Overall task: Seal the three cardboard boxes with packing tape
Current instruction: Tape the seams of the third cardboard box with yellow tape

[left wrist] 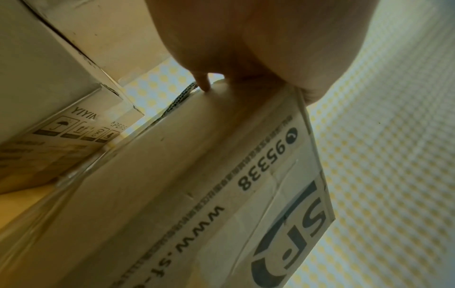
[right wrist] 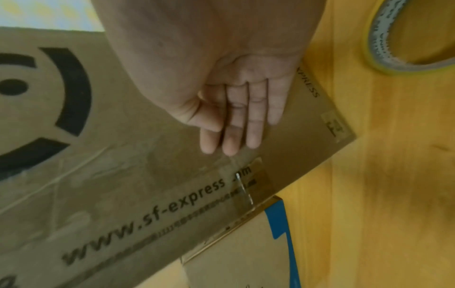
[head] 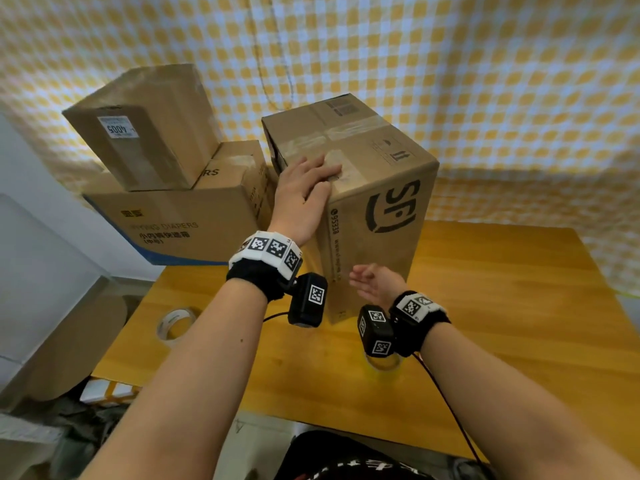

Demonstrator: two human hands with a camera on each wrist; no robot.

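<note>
Three cardboard boxes: the SF box [head: 374,188] standing on the table [head: 502,306], the diaper box [head: 180,220] left of it, and a small box [head: 145,126] stacked on the diaper box. Two tape rolls lie on the one table: one [head: 173,322] near its left edge, one [head: 384,367] partly hidden under the right wrist. Two hands show, the left hand [head: 304,195] and the right hand [head: 375,284], each wrist with one camera band
</note>
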